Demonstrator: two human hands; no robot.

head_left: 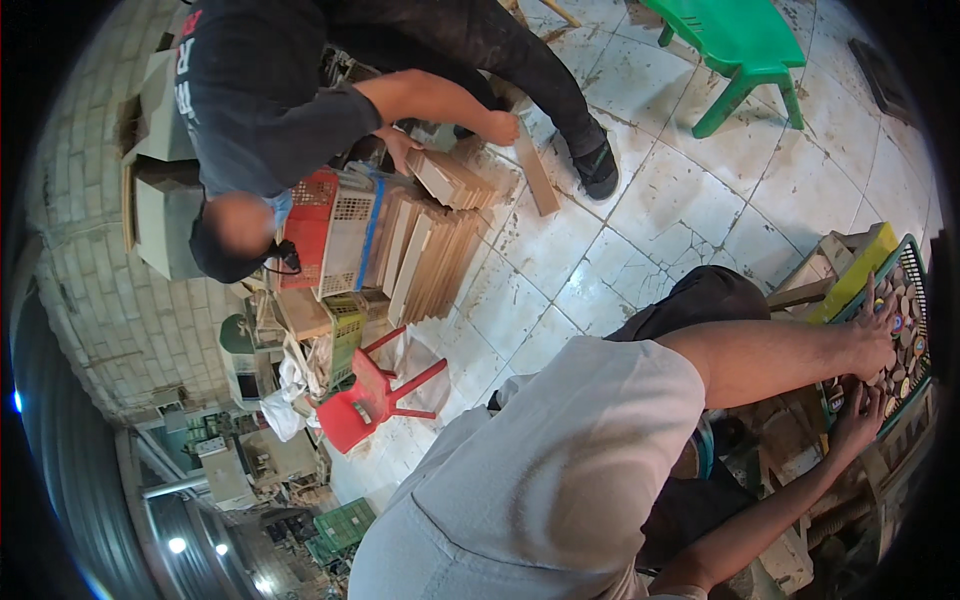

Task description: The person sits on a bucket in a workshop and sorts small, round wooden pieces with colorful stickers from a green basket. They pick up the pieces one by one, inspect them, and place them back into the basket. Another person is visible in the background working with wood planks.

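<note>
At the right rim, a dark green basket (912, 252) is filled with round, flat, wooden-looking discs (905, 345). My left hand (872, 342) rests on the discs, its fingers spread and stretched out. Beside it, my right hand (858, 425) touches the basket's near part, fingers apart and pointing into the discs. I see nothing gripped in either hand. The left forearm partly hides the basket.
A co-worker (270, 110) bends over stacked wooden boards (435, 255) next to a red crate (310, 220). A red stool (350, 415) and a green plastic chair (735, 40) stand on the tiled floor (640, 190). A yellow-green crate edge (865, 262) adjoins the basket.
</note>
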